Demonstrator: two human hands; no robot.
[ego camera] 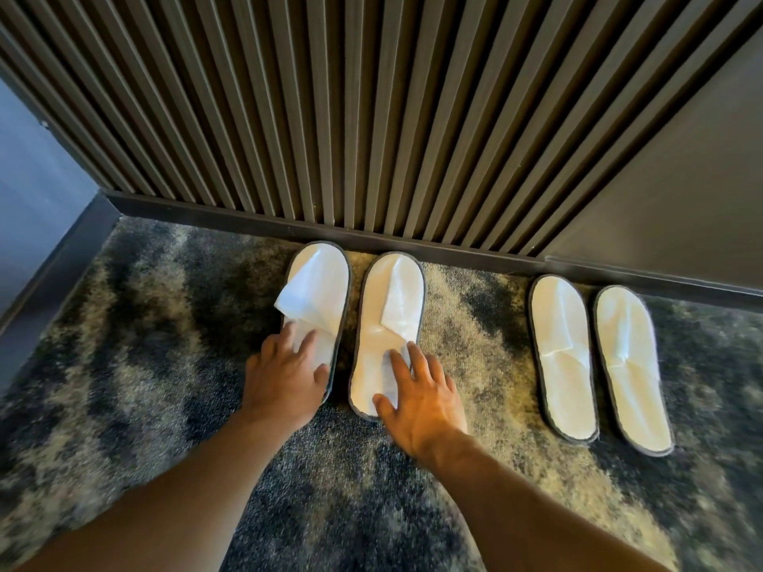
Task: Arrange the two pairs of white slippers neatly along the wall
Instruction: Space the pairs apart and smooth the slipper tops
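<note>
Two pairs of flat white slippers with dark trim lie on the carpet, toes toward the slatted wall. In the left pair, the outer slipper (320, 282) has its upper flap lifted and skewed; the inner slipper (392, 307) lies beside it. My left hand (285, 377) rests flat on the heel of the outer one, fingers spread. My right hand (417, 390) presses flat on the heel of the inner one, fingers apart. The right pair (563, 357) (631, 369) lies side by side, untouched, slightly angled.
A dark baseboard (413, 243) runs under the ribbed wood wall. A smooth dark panel (681, 179) stands at the right, and a grey wall (33, 192) meets the corner at the left. Mottled grey and beige carpet (165, 324) covers the floor.
</note>
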